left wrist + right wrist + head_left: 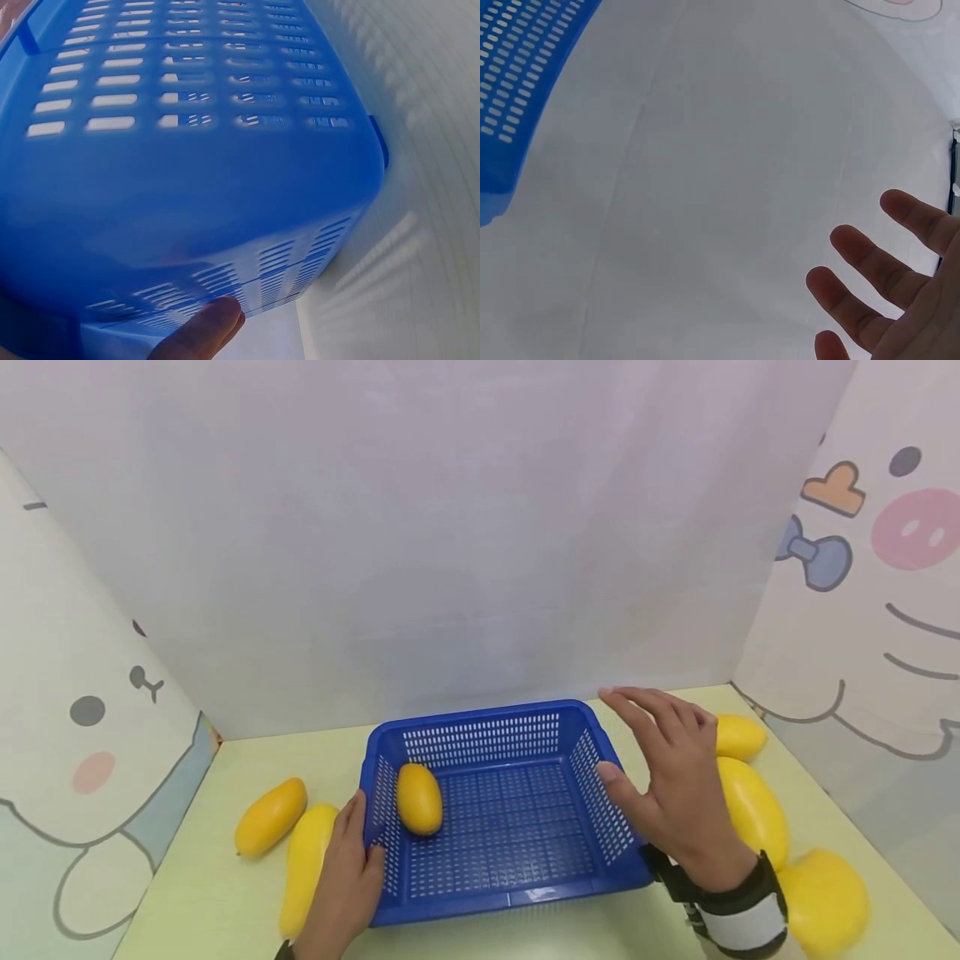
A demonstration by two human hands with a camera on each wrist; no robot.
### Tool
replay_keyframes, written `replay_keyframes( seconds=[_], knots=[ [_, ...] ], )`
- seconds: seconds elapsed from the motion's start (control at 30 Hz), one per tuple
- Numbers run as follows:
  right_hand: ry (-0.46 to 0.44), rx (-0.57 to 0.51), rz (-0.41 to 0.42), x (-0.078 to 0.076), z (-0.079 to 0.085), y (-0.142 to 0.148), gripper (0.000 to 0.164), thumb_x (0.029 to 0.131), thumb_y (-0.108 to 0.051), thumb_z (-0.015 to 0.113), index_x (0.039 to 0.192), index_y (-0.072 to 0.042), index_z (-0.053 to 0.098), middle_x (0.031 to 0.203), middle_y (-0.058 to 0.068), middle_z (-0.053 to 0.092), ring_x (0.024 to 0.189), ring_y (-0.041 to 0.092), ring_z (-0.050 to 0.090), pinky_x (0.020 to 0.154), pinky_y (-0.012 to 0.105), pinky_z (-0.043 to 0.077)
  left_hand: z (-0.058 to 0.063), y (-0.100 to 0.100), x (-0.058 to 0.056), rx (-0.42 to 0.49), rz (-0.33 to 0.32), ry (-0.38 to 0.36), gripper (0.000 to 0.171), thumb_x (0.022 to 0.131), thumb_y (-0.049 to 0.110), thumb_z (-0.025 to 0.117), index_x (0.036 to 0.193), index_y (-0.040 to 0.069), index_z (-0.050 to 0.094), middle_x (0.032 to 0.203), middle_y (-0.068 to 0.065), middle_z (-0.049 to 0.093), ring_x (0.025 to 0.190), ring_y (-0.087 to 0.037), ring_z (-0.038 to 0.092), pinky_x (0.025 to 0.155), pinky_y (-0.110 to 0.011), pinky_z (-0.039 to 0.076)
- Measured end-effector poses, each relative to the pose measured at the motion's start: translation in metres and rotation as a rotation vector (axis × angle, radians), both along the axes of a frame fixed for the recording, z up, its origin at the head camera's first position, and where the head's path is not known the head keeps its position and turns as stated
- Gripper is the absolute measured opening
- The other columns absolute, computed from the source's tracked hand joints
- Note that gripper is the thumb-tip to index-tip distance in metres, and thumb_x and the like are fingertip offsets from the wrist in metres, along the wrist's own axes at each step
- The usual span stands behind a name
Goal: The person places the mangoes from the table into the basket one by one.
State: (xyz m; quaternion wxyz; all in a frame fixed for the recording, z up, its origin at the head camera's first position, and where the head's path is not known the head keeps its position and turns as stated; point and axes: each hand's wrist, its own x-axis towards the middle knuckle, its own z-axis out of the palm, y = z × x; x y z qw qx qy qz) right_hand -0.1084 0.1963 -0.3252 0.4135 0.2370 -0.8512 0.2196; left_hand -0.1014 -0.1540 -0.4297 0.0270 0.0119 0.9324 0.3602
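A blue plastic basket (495, 906) with slotted walls stands on the table, one yellow mango (419, 799) lying inside at its left. My left hand (345, 868) grips the basket's left rim near the front corner. In the left wrist view, a fingertip (214, 322) shows against the slotted blue wall. My right hand (671, 777) is raised by the basket's right rim, fingers spread and holding nothing. The right wrist view shows that hand's fingers (885, 270) apart from the basket (517, 97).
Left of the basket lie an orange-yellow mango (272, 817) and a long yellow fruit (306, 860), partly behind my left hand. On the right are several yellow fruits, including a small one (738, 737), a larger oval (753, 810) and a rounded one (825, 902). A pale curtain (480, 543) hangs behind.
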Motion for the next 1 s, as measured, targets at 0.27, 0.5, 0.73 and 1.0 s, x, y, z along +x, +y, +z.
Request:
replay_keyframes(
  seconds=[0.27,0.5,0.73,1.0],
  knots=[
    [0.057,-0.043,-0.085,0.004,0.006,0.025,0.065,0.088,-0.06,0.039,0.132,-0.014,0.052,0.124,0.014,0.054,0.113,0.036,0.044,0.083,0.058,0.025,0.0,-0.001,0.0,-0.001,-0.006,-0.006,0.067,0.093,0.01,0.039,0.149,0.007,0.003,0.153,-0.02,0.008,0.136,-0.034,0.019,0.107,-0.051,0.021],
    [0.02,-0.029,-0.179,0.005,0.004,0.045,0.061,0.085,-0.053,0.047,0.133,-0.016,0.051,0.123,0.016,0.054,0.112,0.039,0.045,0.083,0.058,0.027,0.001,0.0,0.001,0.004,-0.008,-0.006,0.067,0.093,0.011,0.039,0.149,0.007,0.003,0.152,-0.02,0.008,0.135,-0.034,0.02,0.107,-0.051,0.021],
    [-0.073,-0.006,-0.292,0.002,-0.001,0.062,0.066,0.078,-0.045,0.06,0.137,-0.021,0.046,0.126,0.018,0.053,0.113,0.04,0.045,0.088,0.061,0.028,0.001,0.0,0.001,0.005,-0.007,-0.013,0.067,0.093,0.011,0.039,0.149,0.007,0.003,0.153,-0.019,0.007,0.136,-0.034,0.019,0.107,-0.051,0.021],
    [-0.252,0.024,-0.433,-0.008,-0.01,0.077,0.075,0.077,-0.047,0.064,0.142,-0.019,0.039,0.128,0.025,0.048,0.113,0.046,0.04,0.092,0.067,0.025,0.003,0.0,0.001,0.004,-0.004,-0.017,0.067,0.093,0.011,0.039,0.149,0.009,0.002,0.153,-0.019,0.007,0.136,-0.034,0.018,0.107,-0.051,0.021]
  ],
)
